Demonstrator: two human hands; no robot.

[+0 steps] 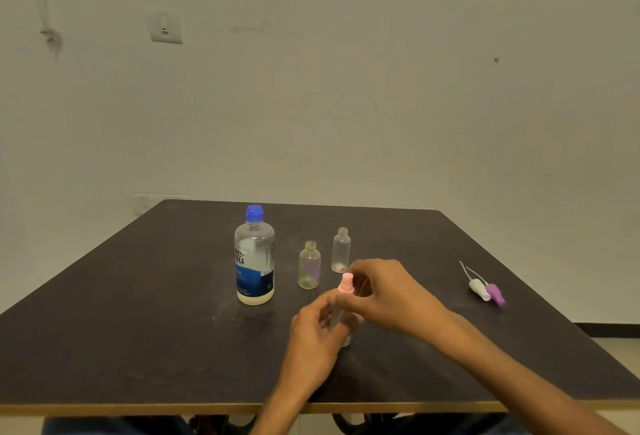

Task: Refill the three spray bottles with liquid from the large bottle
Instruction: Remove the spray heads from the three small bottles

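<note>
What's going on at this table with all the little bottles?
A person is working on a small clear spray bottle: the left hand holds its body while the right hand grips its pink spray top. Two other small bottles stand open behind it, their white and purple spray tops lying off to the right. The large bottle still wears its blue cap.

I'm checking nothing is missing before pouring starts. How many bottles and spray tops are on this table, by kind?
Large bottles: 1, blue-capped large bottle.
Small bottles: 3, yellowish open bottle, clear open bottle, and clear held bottle gripped by the left hand.
Spray tops: 3, pink top pinched by the right hand, white top, purple top.
Total: 7.
</note>
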